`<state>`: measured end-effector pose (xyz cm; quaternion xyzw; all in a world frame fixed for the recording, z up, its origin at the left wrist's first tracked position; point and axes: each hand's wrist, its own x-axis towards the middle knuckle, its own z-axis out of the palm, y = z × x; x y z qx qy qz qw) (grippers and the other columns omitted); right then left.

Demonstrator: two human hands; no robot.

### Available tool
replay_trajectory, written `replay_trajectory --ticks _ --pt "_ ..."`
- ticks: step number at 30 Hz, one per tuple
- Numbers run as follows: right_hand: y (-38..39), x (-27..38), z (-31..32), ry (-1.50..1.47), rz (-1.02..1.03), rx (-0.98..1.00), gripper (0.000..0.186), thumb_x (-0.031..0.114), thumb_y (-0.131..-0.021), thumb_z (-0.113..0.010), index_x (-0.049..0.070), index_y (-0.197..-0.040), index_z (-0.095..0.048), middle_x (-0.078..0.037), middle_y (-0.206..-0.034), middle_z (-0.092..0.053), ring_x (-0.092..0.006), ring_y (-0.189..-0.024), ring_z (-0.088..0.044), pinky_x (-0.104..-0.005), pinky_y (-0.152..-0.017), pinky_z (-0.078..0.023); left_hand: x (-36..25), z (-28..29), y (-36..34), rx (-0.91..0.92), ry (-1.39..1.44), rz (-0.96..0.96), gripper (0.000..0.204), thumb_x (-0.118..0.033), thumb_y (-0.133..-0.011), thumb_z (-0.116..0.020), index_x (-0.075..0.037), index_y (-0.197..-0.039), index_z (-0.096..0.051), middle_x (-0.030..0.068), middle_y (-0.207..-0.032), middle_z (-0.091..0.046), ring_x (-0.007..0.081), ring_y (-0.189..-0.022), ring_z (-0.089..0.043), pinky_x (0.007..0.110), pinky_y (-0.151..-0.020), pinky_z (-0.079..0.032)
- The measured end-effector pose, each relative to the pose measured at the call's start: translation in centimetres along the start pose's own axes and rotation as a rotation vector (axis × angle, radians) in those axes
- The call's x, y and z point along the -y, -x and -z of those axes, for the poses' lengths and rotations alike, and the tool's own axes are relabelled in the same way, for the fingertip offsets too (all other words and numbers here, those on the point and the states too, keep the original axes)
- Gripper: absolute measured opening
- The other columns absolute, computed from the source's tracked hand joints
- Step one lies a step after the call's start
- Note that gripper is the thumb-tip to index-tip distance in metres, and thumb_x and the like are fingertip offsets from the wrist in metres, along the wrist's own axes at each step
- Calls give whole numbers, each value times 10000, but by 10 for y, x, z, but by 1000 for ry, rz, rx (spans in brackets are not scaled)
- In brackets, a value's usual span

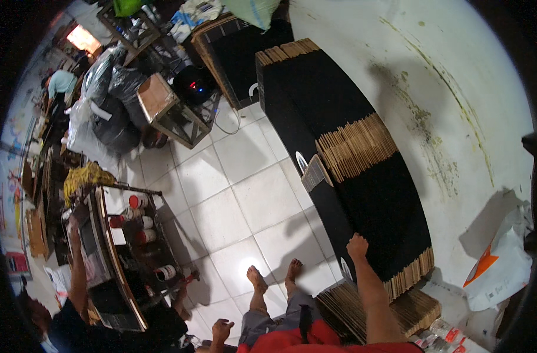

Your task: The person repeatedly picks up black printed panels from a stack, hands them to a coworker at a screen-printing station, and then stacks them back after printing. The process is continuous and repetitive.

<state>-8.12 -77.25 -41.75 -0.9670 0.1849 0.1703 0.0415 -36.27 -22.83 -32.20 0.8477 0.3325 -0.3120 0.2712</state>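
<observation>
My right hand point(357, 245) reaches out over a long row of black-faced boards point(383, 215) with brown edges, standing packed along the wall. Its fingers are curled at the black surface; what they grip, if anything, is hidden. Low in the picture, to the left of my grey shorts, my left hand point(222, 329) hangs with curled fingers. I cannot make out anything in it. A small dark tag-like piece point(316, 173) sticks out from the side of the row.
A co-worker point(80, 332) stands at the left by a rack point(124, 276) holding several paint cans point(145, 236). Beyond are a wooden stool point(162, 106) and dark plastic bags point(112, 126). More stacked boards point(410, 309), bottles point(448, 332) and a white bag point(501, 270) lie at the right.
</observation>
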Motion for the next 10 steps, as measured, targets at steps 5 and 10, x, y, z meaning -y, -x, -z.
replay_trajectory --ticks 5,10 --pt "17 22 54 -59 26 -93 310 233 -759 -644 20 -966 -558 -171 -874 -620 -328 -802 -622 -423 -699 -506 -17 -2 -1 -37 33 -20 398 -318 -695 -714 2 -920 -635 178 -846 -651 283 -817 -631 363 -745 -497" --pt "46 60 92 -105 87 -96 439 310 -755 -667 56 -1072 -501 -182 -946 -597 -346 -899 -596 -427 -768 -488 -8 -8 -12 -39 330 55 386 -292 -703 -729 4 -932 -636 154 -840 -662 272 -785 -635 356 -722 -498"
